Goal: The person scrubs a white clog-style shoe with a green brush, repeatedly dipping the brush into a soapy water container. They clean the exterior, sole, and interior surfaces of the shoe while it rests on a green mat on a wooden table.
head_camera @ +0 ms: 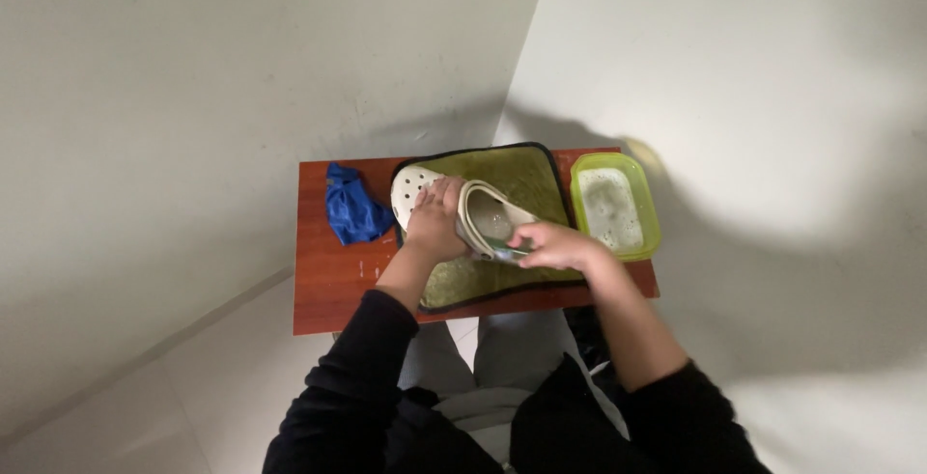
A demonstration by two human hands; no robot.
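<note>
Cream perforated clog [454, 206] lies on its side on the green mat [521, 177], opening exposed. Left hand [435, 223] grips its upper; right hand [555, 245] closes around a small brush [507, 251] at the opening.

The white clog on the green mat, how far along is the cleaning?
Set up: the container of soapy water stands at the table's right end, and the green mat is laid out. In hand: the left hand steadies the white clog while the right hand works a small tool at its opening. Left: the blue cloth lies unused beside it.
</note>
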